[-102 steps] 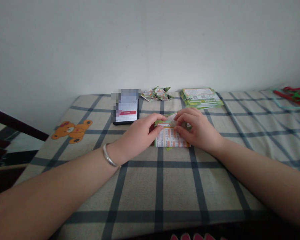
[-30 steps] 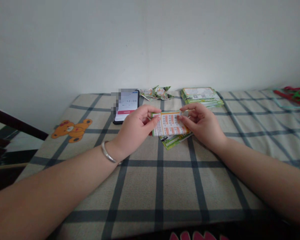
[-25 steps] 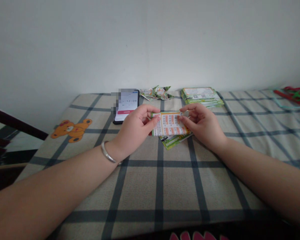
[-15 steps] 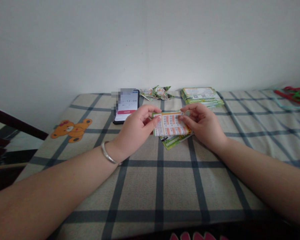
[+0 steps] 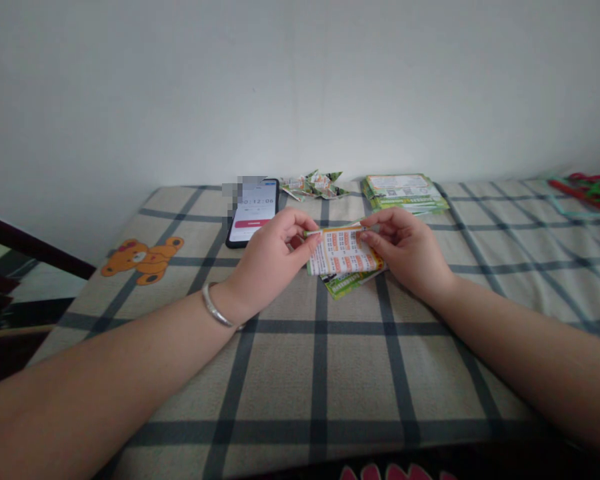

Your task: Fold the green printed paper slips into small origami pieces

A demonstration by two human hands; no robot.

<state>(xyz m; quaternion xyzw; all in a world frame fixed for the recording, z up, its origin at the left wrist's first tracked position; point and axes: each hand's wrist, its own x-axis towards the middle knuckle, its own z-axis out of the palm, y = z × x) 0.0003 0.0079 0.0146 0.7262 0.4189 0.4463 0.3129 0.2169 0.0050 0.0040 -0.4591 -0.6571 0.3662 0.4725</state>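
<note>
A small printed paper slip (image 5: 344, 252), white with orange and green print, is held between my two hands above the table. My left hand (image 5: 285, 243) pinches its left end between thumb and fingers, a silver bangle on the wrist. At the upper right corner, my right hand (image 5: 405, 245) grips the same slip, fingers curled and partly hidden behind it. The slip's top edge looks bent over. Under it lies another green printed paper (image 5: 347, 285), mostly covered by the slip and resting on the checked cloth.
A phone (image 5: 253, 213) showing a timer lies at the back left. Folded paper pieces (image 5: 315, 185) sit beside it, near the wall. Further right is a stack of green printed papers (image 5: 405, 193). A tray (image 5: 587, 193) with red and green items stands at the far right.
The slip's top edge, at the left end, has tilted and folded slightly under my fingers. Both hands stay almost in place. The phone's timer has advanced.
</note>
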